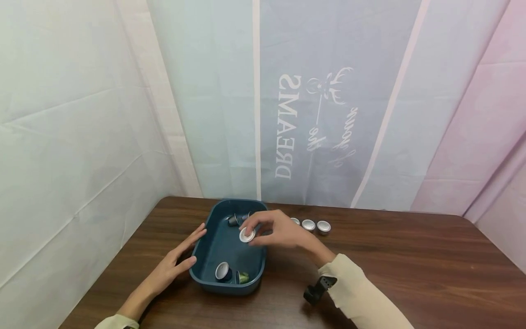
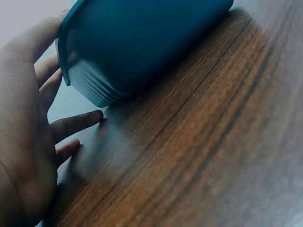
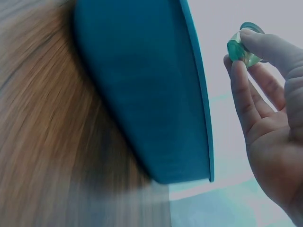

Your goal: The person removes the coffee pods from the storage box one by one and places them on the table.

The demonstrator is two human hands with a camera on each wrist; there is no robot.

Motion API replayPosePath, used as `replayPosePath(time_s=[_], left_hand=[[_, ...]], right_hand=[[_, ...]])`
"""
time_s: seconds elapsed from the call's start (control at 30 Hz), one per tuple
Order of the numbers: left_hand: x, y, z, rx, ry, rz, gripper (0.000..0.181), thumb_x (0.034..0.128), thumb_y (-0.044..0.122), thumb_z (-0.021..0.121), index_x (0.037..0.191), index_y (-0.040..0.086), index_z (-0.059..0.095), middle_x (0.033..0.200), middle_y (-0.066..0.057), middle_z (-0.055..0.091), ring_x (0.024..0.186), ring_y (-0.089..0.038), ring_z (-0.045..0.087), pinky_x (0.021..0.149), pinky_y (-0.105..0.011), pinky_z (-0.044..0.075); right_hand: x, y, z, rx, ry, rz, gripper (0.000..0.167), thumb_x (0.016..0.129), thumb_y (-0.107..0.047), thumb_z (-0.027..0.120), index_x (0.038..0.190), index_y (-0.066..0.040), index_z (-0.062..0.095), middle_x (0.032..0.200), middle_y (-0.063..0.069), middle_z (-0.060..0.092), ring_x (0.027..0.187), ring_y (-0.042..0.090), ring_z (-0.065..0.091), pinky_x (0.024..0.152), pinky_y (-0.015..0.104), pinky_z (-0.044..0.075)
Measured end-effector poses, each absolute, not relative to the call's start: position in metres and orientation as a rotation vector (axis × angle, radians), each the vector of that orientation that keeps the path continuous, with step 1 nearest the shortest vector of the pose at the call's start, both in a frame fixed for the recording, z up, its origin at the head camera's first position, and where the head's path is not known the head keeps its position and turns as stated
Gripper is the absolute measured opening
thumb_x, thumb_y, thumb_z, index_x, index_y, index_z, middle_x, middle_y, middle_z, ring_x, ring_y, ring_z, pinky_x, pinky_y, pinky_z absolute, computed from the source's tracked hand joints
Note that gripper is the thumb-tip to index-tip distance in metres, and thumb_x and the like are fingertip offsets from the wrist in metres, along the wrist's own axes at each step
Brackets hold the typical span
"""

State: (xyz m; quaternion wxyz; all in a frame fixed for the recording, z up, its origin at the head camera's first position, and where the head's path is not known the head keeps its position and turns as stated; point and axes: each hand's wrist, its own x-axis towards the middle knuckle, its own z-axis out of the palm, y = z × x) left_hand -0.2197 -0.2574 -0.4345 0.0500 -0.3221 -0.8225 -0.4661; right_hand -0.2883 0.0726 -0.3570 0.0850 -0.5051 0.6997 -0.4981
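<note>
A blue-green bin [image 1: 228,289] stands on the brown table. Above its right part, my right hand [image 1: 279,230] pinches a capsule with a silvery lid [image 1: 247,235] between thumb and fingers; in the right wrist view this capsule [image 3: 235,49] has a green and pale body. My left hand [image 1: 168,269] rests against the bin's left rim with its fingers spread, and the left wrist view shows the hand [image 2: 35,113] beside the bin wall [image 2: 118,47]. Inside the bin lie a silver-lidded capsule [image 1: 222,271], a green one [image 1: 244,277] and a dark one [image 1: 233,220] near the back.
Silver-lidded capsules stand in a row right of the bin, among them one [image 1: 308,225] and the rightmost [image 1: 323,227]; my right hand partly covers the row's left end. A printed cloth [image 1: 320,160] hangs behind the table [image 1: 390,256].
</note>
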Motion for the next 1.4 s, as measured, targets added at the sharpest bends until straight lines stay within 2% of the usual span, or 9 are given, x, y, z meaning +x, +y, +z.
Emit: replayPosePath(time_s=[0.17, 0.37, 0.4, 0.53, 0.6, 0.7, 0.87, 1.17, 1.4], left_hand=[[-0.220, -0.258, -0.436, -0.979, -2.506, -1.432, 0.058, 0.0960, 0.003, 0.045, 0.151, 0.012, 0.028, 0.159, -0.006, 0.016, 0.143, -0.017, 0.020, 0.097, -0.066, 0.026], [-0.219, -0.258, -0.436, -0.966, -2.522, -1.411, 0.058, 0.0964, 0.004, 0.045, 0.151, 0.013, 0.028, 0.159, -0.004, 0.016, 0.143, -0.017, 0.020, 0.103, -0.045, 0.030], [-0.219, -0.258, -0.436, -0.964, -2.524, -1.412, 0.058, 0.0965, 0.004, 0.045, 0.151, 0.013, 0.028, 0.159, -0.004, 0.016, 0.143, -0.017, 0.020, 0.103, -0.046, 0.030], [-0.220, -0.257, -0.436, -0.969, -2.524, -1.425, 0.058, 0.0966, 0.004, 0.045, 0.152, 0.013, 0.028, 0.159, -0.005, 0.015, 0.143, -0.016, 0.019, 0.098, -0.062, 0.028], [-0.220, -0.257, -0.436, -0.972, -2.523, -1.427, 0.058, 0.0965, 0.004, 0.045, 0.152, 0.013, 0.028, 0.159, -0.006, 0.015, 0.143, -0.016, 0.019, 0.097, -0.064, 0.027], [-0.220, -0.257, -0.435, -0.972, -2.524, -1.416, 0.058, 0.0965, 0.004, 0.045, 0.151, 0.012, 0.028, 0.159, -0.007, 0.015, 0.143, -0.017, 0.019, 0.101, -0.054, 0.029], [-0.221, -0.257, -0.434, -0.979, -2.512, -1.412, 0.058, 0.0961, 0.003, 0.045, 0.151, 0.011, 0.029, 0.159, -0.005, 0.016, 0.143, -0.019, 0.019, 0.105, -0.036, 0.028], [-0.221, -0.257, -0.434, -0.987, -2.503, -1.424, 0.058, 0.0959, 0.002, 0.046, 0.151, 0.010, 0.028, 0.159, -0.007, 0.016, 0.143, -0.019, 0.018, 0.105, -0.031, 0.027], [-0.221, -0.257, -0.435, -0.988, -2.499, -1.436, 0.059, 0.0959, 0.002, 0.046, 0.151, 0.011, 0.028, 0.159, -0.007, 0.016, 0.143, -0.019, 0.018, 0.105, -0.028, 0.026]], right_hand=[[-0.285, 0.089, -0.362, -1.430, 2.083, -1.549, 0.018, 0.084, -0.012, 0.074, 0.101, -0.016, 0.069, 0.115, 0.002, 0.065, 0.101, 0.021, 0.062, 0.080, 0.038, 0.053], [-0.267, 0.104, -0.348, -1.338, 2.094, -1.665, 0.017, 0.083, 0.002, 0.072, 0.098, -0.005, 0.067, 0.114, 0.017, 0.063, 0.096, 0.024, 0.063, 0.079, 0.040, 0.053], [-0.265, 0.107, -0.346, -1.324, 2.110, -1.676, 0.017, 0.082, 0.002, 0.072, 0.097, -0.004, 0.067, 0.114, 0.019, 0.063, 0.096, 0.024, 0.064, 0.078, 0.040, 0.053], [-0.264, 0.119, -0.347, -1.278, 2.187, -1.697, 0.017, 0.082, 0.001, 0.073, 0.096, -0.005, 0.067, 0.114, 0.014, 0.064, 0.096, 0.023, 0.064, 0.076, 0.039, 0.053], [-0.265, 0.125, -0.349, -1.293, 2.210, -1.708, 0.017, 0.081, 0.003, 0.073, 0.095, -0.004, 0.066, 0.113, 0.013, 0.065, 0.096, 0.023, 0.064, 0.075, 0.039, 0.053], [-0.270, 0.136, -0.356, -1.322, 2.223, -1.736, 0.019, 0.080, 0.006, 0.072, 0.096, -0.003, 0.065, 0.112, 0.015, 0.065, 0.093, 0.024, 0.065, 0.073, 0.039, 0.053], [-0.280, 0.154, -0.370, -1.318, 2.294, -1.731, 0.023, 0.080, 0.004, 0.073, 0.097, -0.009, 0.066, 0.113, 0.012, 0.064, 0.091, 0.024, 0.065, 0.071, 0.035, 0.054], [-0.280, 0.182, -0.371, -1.178, 2.371, -1.746, 0.020, 0.081, -0.008, 0.077, 0.097, -0.012, 0.067, 0.116, 0.007, 0.064, 0.093, 0.027, 0.064, 0.074, 0.035, 0.053], [-0.282, 0.202, -0.376, -1.124, 2.388, -1.806, 0.021, 0.079, 0.003, 0.075, 0.096, -0.007, 0.066, 0.113, 0.011, 0.064, 0.094, 0.027, 0.066, 0.076, 0.032, 0.053]])
